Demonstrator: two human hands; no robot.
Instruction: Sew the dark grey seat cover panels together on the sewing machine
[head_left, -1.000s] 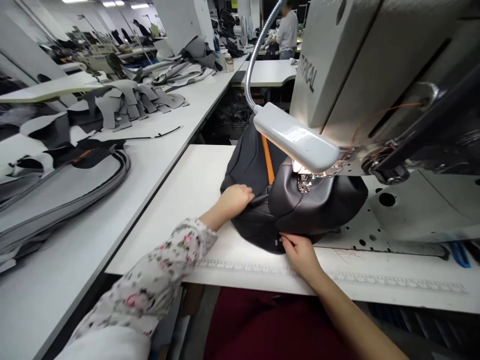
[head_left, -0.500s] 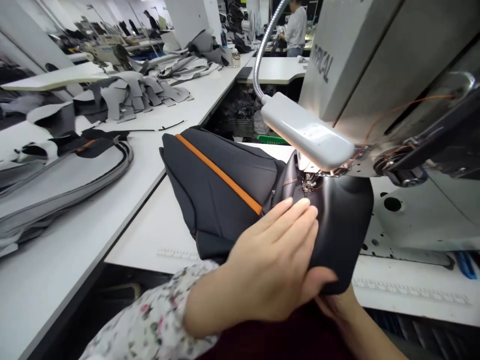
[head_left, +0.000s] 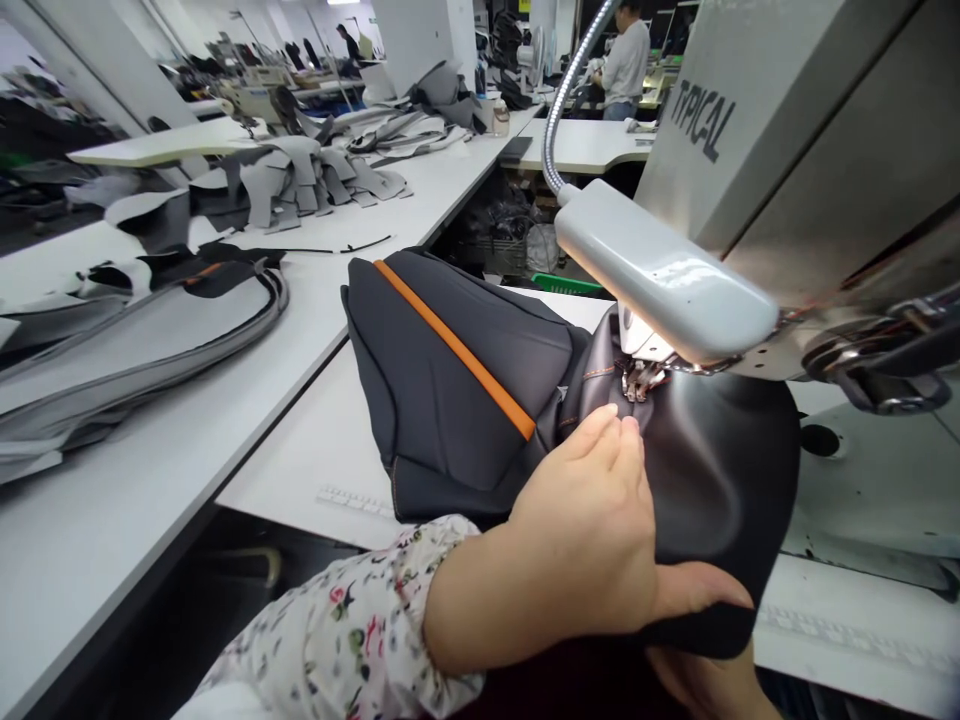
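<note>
A dark grey cover [head_left: 450, 400] with an orange stripe lies on the sewing table, part of it under the presser foot [head_left: 639, 378] of a grey sewing machine [head_left: 787, 130]. My left hand [head_left: 592, 540] grips the near edge of the cover, fingers flat on top close to the needle, thumb along the edge. My right hand [head_left: 705, 685] is mostly hidden beneath the cover and the left hand; only its wrist and palm show, pressed to the underside.
A gooseneck lamp [head_left: 664, 280] hangs just above the needle. The long white table [head_left: 150, 420] on the left carries grey piping [head_left: 135, 360] and stacks of cut pieces [head_left: 300, 180]. A person [head_left: 626, 60] stands far back.
The cover was lifted and turned, so its striped panel now stands up on the left. My left hand moved from its far side onto its near edge by the needle; my right hand went underneath.
</note>
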